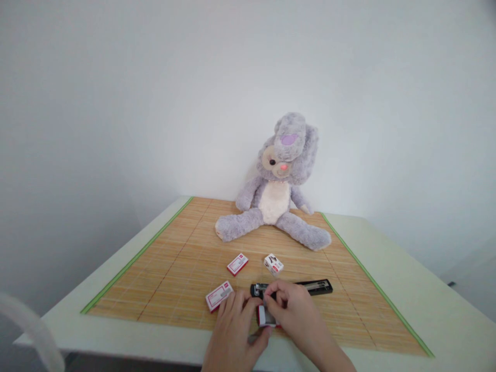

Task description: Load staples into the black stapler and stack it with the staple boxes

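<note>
My left hand [237, 333] grips a small red-and-white box [265, 316], its thumb at the near edge and its fingers along the far side. The box is open at the top, with something greyish inside. Over it, my right hand [296, 310] is closed in a pinch; whatever is between the fingertips is too small to make out. Just behind my hands lies a black stapler [320, 287], opened out, its middle hidden by my right hand. Beside my left fingers rests a white box with red edges [219, 296].
Farther back are another red-edged white box [237, 264] and a white box with a dark printed picture [273, 264]. A grey plush rabbit [275, 201] sits against the wall. Everything lies on a bamboo mat [174, 279] with green edges, on a white table [391, 248].
</note>
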{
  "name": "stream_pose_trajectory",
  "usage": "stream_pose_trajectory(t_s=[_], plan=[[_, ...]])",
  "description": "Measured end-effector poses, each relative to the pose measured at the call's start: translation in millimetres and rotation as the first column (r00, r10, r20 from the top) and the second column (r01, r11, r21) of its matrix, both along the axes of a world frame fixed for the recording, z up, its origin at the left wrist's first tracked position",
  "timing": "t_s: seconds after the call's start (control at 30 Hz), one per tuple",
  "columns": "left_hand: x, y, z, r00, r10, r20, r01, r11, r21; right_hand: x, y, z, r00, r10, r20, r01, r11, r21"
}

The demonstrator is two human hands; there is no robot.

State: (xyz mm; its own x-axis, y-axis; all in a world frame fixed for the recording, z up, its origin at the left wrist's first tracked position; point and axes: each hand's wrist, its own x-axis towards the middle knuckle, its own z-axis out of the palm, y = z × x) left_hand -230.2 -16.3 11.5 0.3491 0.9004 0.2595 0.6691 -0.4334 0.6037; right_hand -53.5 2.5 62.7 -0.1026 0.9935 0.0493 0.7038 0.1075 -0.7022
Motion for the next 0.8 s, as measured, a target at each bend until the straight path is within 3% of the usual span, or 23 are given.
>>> stream_pose_trajectory(t_s=[0.13,0.33,0.67,0.8], plan=[[3,1,4.3,0.999,0.005,-0.044,-0.006,1.0,-0.012,3,-11,-5.8,0.984,0.055,0.168,-0.048,0.998,-0.046],[4,1,9.1,0.999,0.002,-0.036,-0.005,0.997,-0.077,1,-11,-17.3,0.97,0.086,0.228,-0.072,0.995,-0.073],[2,2,8.9,0.999,-0.027,-0.039,0.023,0.995,-0.102,8,-8,-2.3,0.963,0.129,0.238,-0.113,0.99,-0.082],[0,2,6.0,0.999,-0.036,-0.015,0.035,0.996,-0.084,19,-11,1.9,0.977,0.143,0.159,-0.131,0.988,-0.087]])
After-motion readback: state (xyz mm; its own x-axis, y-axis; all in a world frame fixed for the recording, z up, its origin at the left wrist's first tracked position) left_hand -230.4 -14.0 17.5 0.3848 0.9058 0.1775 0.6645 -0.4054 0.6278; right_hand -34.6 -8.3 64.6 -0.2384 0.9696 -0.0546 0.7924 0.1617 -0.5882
